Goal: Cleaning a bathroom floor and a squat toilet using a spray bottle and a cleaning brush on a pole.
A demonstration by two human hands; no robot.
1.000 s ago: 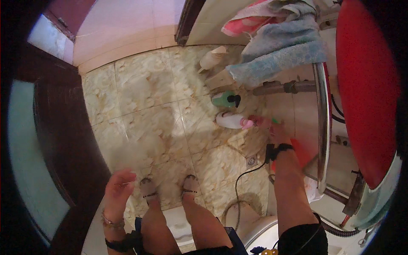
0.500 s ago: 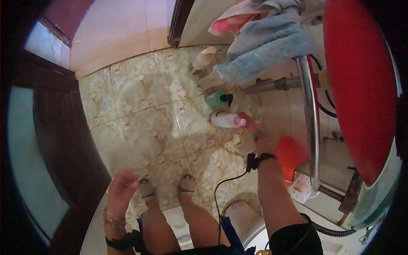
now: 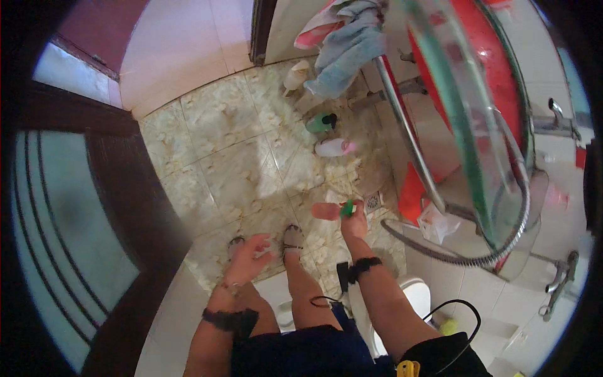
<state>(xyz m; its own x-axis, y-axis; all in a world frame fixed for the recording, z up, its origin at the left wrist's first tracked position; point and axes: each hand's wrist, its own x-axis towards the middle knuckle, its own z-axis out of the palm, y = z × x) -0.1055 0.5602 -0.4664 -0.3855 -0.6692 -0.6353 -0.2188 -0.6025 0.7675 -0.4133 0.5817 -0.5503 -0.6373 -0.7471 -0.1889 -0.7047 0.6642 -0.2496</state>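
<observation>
A pink bottle with a green top (image 3: 325,211) is gripped at its top end by my right hand (image 3: 353,221), tilted on its side above the tiled floor. My left hand (image 3: 250,257) hovers over my feet with its fingers loosely apart and nothing in them. Farther ahead, a white bottle with a pink top (image 3: 331,147), a green pump bottle with a black head (image 3: 320,122) and a cream-coloured bottle (image 3: 296,76) stand along the floor.
On the right are a glass shelf (image 3: 468,135) with a metal rail (image 3: 408,132), a red basin (image 3: 496,63) and a ribbed hose (image 3: 452,258). Blue towels (image 3: 348,56) hang at its far end. A floor drain (image 3: 373,201) and a white toilet (image 3: 418,295) are nearby; a dark-framed door (image 3: 125,207) stands left.
My right hand has come back from beside the bottles, drawing the pink bottle away toward me. My left hand has shifted right. The whole view has turned, showing more of the right wall.
</observation>
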